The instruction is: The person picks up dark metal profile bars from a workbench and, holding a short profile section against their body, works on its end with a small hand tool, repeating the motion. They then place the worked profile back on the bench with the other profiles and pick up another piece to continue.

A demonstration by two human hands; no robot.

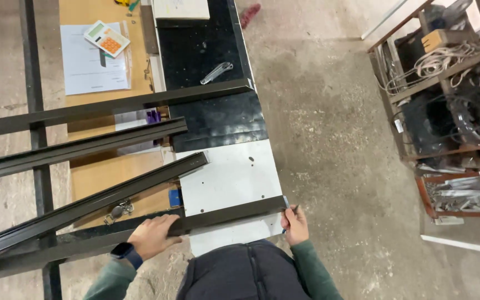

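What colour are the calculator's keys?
Orange keys on the calculator, with a whitish body; the head view shows it.

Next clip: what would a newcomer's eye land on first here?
Four long dark metal profiles fan out across the workbench, running off the left edge. The nearest profile is under both hands: the left hand rests on top of it, the right hand is at its end with a pen-like tool. After that, the calculator on paper at top left and the cluttered shelf rack at right.

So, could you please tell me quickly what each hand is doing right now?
Left hand: closed over the nearest dark metal profile, gripping it.
Right hand: at the profile's end, fingers closed on a thin pen-like tool.
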